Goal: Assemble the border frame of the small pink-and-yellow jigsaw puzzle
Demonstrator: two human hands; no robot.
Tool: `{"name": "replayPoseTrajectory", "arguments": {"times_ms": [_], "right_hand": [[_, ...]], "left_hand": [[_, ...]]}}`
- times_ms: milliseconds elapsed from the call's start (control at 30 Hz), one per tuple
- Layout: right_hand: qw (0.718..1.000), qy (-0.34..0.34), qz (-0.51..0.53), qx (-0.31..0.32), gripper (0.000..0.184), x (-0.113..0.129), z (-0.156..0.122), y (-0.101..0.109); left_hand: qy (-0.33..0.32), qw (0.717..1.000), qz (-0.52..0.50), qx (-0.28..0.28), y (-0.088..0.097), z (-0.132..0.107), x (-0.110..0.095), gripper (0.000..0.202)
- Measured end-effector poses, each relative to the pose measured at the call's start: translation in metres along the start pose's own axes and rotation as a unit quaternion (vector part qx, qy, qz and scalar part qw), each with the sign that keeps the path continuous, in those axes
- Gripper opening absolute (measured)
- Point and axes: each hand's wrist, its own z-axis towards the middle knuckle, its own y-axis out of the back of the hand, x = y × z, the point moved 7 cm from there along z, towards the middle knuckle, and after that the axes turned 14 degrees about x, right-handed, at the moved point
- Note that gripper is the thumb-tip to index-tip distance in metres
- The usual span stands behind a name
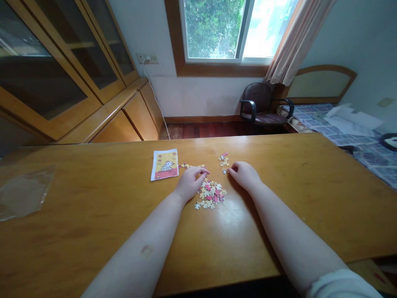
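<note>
A loose pile of small jigsaw pieces [211,193], in cream, yellow, pink and white, lies on the wooden table. My left hand [190,182] hovers at the pile's upper left edge, thumb apart from its stretched fingers, with nothing visible in it. Behind that hand runs a row of puzzle pieces [184,165], partly hidden by it. My right hand [244,174] rests to the right, its thumb and index finger pinched on a puzzle piece [228,170] at the lower end of a short column of pieces [223,159]. Left of the row lies a picture card [165,164] showing a white cartoon animal.
A clear plastic bag [26,192] lies flat at the left of the table [102,207]. Glass-door cabinets [56,62] stand beyond on the left. Past the far edge are an office chair [262,103] and, at right, a bed [366,145] with papers on it.
</note>
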Motion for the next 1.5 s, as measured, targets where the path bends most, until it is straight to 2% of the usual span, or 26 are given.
{"name": "replayPoseTrajectory", "arguments": {"times_ms": [67,133,267,333,467,600,667,733,800,1067,1233,1300,1400,1500], "right_hand": [[1.0,-0.002,-0.012,-0.009,0.02,0.0,-0.001,0.002],[0.999,0.023,-0.026,-0.018,0.02,0.005,-0.004,0.004],[0.985,0.159,-0.069,0.011,0.023,0.032,-0.014,-0.004],[0.976,0.198,-0.085,0.027,0.024,0.042,-0.019,-0.01],[0.973,0.213,-0.087,0.023,0.023,0.045,-0.017,-0.016],[0.973,0.219,-0.071,0.004,0.022,0.04,-0.013,-0.012],[0.963,0.264,-0.036,0.036,0.026,0.043,-0.016,-0.013],[0.943,0.319,0.014,0.094,0.032,0.05,-0.022,-0.016],[0.928,0.341,0.052,0.141,0.034,0.054,-0.027,-0.018],[0.936,0.294,0.089,0.175,0.016,0.049,-0.022,-0.025],[0.943,0.257,0.124,0.169,0.004,0.042,-0.015,-0.028],[0.954,0.226,0.14,0.142,0.005,0.036,-0.01,-0.027],[0.974,0.184,0.126,0.044,0.004,0.027,-0.005,-0.017],[0.981,0.177,0.078,-0.022,0.012,0.027,-0.005,-0.013]], "left_hand": [[0.004,1.0,-0.002,0.001,0.0,0.0,0.0,0.02],[0.008,1.0,-0.003,0.002,0.0,0.0,0.0,0.02],[0.013,1.0,-0.001,0.001,0.0,0.0,0.002,0.02],[0.014,1.0,0.001,-0.001,0.0,0.0,0.002,0.021],[0.019,1.0,0.002,-0.005,0.0,0.0,0.004,0.022],[0.018,1.0,0.003,-0.007,0.001,0.0,0.004,0.021],[0.016,1.0,0.003,-0.008,0.001,0.0,0.004,0.021],[0.016,1.0,0.001,-0.009,0.001,0.001,0.006,0.021],[0.018,1.0,-0.001,-0.01,0.001,0.001,0.008,0.021],[0.038,0.999,-0.008,-0.008,-0.001,0.002,0.018,0.023],[0.054,0.998,0.02,0.024,-0.005,0.003,0.015,0.025],[0.054,0.997,0.046,0.042,-0.008,0.004,0.011,0.027],[0.046,0.993,0.072,0.083,-0.014,0.004,0.008,0.033],[0.028,0.991,0.053,0.121,-0.021,0.004,0.008,0.039]]}}
